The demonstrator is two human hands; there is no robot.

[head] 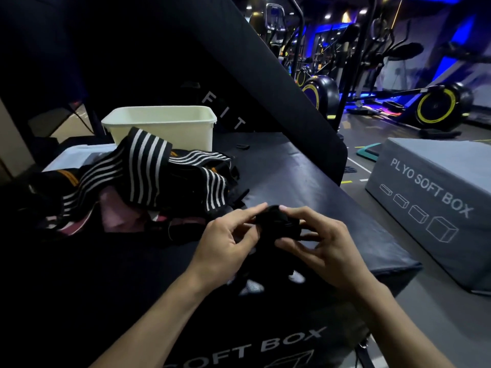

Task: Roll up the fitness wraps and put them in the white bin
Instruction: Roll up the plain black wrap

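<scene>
While both hands, left hand (225, 243) and right hand (326, 245), grip a black wrap (276, 224) mid-roll, we judge the next move is finishing the roll, then carrying it to the white bin (162, 128) at the desk's far edge.

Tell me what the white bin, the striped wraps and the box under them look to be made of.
White bin: likely moulded plastic, smooth matte walls with a rolled rim.
Striped wraps: woven elastic fabric by the look, limp folds and knitted white stripes.
Black box: seemingly vinyl-covered foam, with a faint sheen and rounded, padded edges.
</scene>
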